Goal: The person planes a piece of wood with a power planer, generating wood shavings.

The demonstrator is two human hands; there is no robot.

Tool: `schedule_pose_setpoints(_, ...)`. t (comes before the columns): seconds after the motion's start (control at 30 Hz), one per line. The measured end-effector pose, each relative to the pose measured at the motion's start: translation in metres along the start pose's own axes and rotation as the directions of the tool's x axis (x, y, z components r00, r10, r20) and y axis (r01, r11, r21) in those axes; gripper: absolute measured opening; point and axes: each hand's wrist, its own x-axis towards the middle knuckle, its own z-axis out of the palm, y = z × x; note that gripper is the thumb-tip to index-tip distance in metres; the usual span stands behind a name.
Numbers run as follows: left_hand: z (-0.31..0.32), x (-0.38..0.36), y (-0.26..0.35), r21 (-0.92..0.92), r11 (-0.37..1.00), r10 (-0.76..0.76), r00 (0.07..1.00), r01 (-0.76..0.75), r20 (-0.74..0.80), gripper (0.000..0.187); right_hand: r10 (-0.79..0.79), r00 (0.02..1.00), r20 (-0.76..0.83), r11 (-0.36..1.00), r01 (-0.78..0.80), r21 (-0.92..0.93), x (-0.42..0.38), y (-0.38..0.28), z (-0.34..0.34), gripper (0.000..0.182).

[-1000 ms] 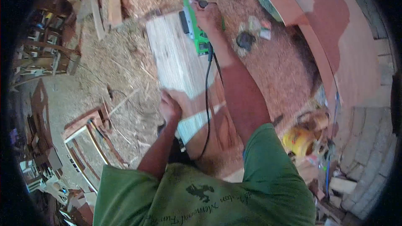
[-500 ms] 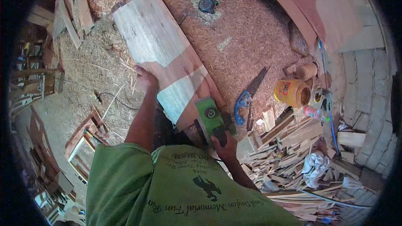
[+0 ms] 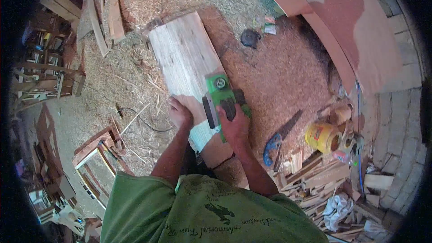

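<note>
A wide pale wooden board [image 3: 184, 49] lies at a slant in front of me, partly in shadow. On its right side rests a green power planer [image 3: 219, 87], with my right hand [image 3: 235, 123] wrapped round its black handle. My left hand [image 3: 181, 113] lies on the board's left edge, its fingers curled over the wood near the planer. The near end of the board reaches close to my green shirt.
Right of the board are a blue-handled saw [image 3: 273, 146], a yellow jar [image 3: 321, 137] and a heap of wood offcuts [image 3: 326, 175]. A black tape measure [image 3: 249, 38] lies beyond. A cord [image 3: 144, 119] and a wooden frame [image 3: 94, 159] are at left.
The planer and my right hand have moved forward along the board, away from my body. My left hand stays at the left edge. The whole view has shifted.
</note>
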Motion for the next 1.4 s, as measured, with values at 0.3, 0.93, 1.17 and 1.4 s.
schedule_pose_setpoints(0.3,-0.009,-0.004,0.014,0.159,0.987,-0.015,1.0,0.014,0.004,0.077,-0.208,0.978,-0.024,0.978,0.209,0.019,0.152,-0.106,0.048,0.064)
schedule_pose_setpoints(0.93,-0.008,0.002,0.007,0.139,0.955,-0.283,0.945,0.262,0.164,0.068,-0.287,0.958,-0.024,0.956,0.288,0.048,0.228,-0.159,0.066,0.063)
schedule_pose_setpoints(1.17,0.01,0.035,-0.047,0.215,0.965,-0.2,0.95,0.149,0.238,0.059,0.143,0.99,-0.007,0.974,-0.142,-0.179,-0.056,0.007,-0.039,0.067)
schedule_pose_setpoints(1.4,0.044,0.111,-0.106,0.663,0.65,0.024,0.883,-0.37,0.469,0.062,0.648,0.722,-0.242,0.761,-0.625,0.174,-0.276,0.084,-0.094,0.054)
